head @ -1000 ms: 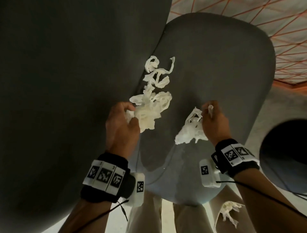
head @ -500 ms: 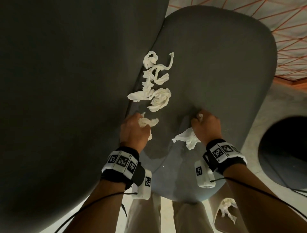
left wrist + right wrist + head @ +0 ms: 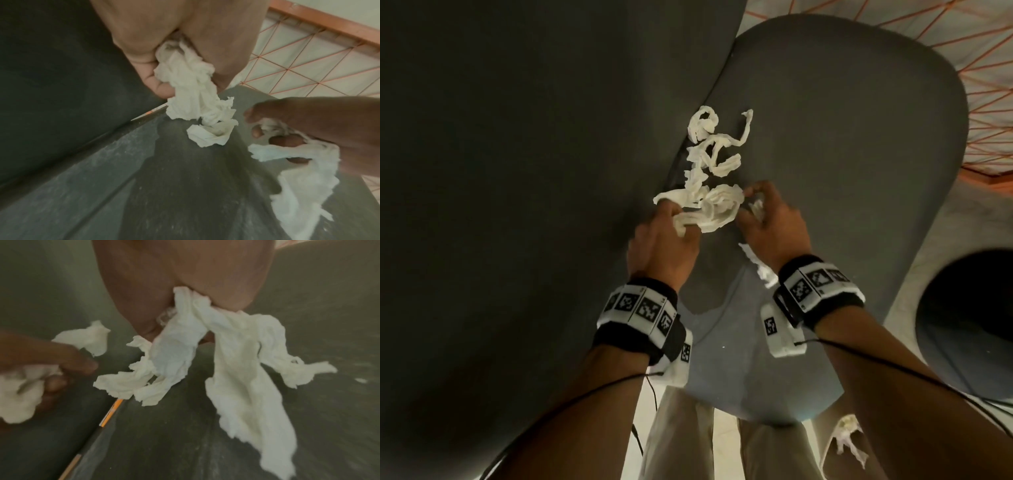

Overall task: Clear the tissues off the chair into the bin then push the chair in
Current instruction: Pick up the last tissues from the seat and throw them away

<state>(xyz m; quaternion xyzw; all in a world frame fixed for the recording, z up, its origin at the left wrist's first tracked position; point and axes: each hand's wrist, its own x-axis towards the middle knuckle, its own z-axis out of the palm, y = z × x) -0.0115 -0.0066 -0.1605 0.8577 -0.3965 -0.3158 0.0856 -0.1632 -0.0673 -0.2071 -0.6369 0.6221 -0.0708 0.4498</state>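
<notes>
Two hands on the job: we've got the grey chair point(image 3: 842, 164) seat under us with a trail of torn tissues point(image 3: 709, 147) lying by its backrest. Our left hand point(image 3: 661, 250) has its fingers curled round a wad point(image 3: 185, 78), and our right hand point(image 3: 774, 226) grips a hanging strip point(image 3: 242, 369).

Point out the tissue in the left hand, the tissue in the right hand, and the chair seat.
tissue in the left hand point(image 3: 185, 84), left wrist view, crumpled middle.
tissue in the right hand point(image 3: 242, 369), right wrist view, hanging strip.
chair seat point(image 3: 842, 171), head view, bare surface.
</notes>
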